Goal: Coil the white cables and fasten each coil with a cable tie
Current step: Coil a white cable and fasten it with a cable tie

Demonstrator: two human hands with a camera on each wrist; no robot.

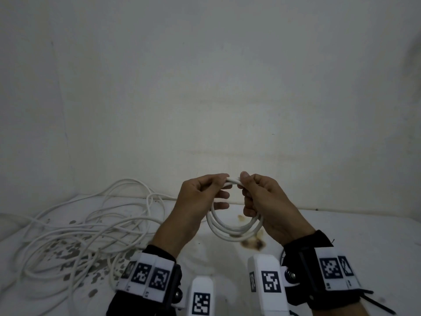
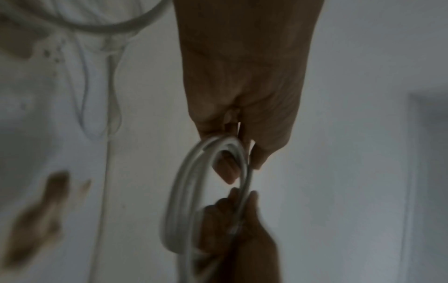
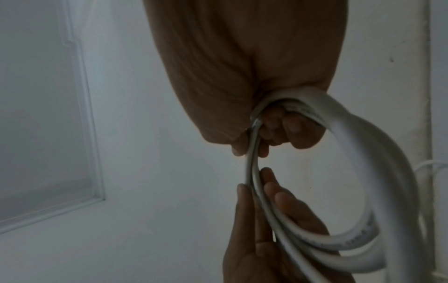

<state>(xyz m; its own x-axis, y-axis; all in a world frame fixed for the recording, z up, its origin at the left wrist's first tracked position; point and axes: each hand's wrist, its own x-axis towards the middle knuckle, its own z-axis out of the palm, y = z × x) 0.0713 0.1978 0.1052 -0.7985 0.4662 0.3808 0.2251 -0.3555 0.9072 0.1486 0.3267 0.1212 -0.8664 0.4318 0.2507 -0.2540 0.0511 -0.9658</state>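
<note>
While one coil (image 1: 234, 226) hangs wound but untied between both hands, the left hand (image 1: 200, 197) and right hand (image 1: 262, 197) pinch its top; left of it a loose tangle (image 1: 91, 226) lies uncoiled on the table (image 1: 364, 236); no tie shows. Left wrist: fingers (image 2: 225, 168) hook through the coil. Right wrist: fingers (image 3: 290, 130) curl around its strands, which number about three.

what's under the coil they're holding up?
Under the coil, held up by the left hand and right hand, lies the white table with a brown stain. The stain's upper edge is covered by the loops.
</note>
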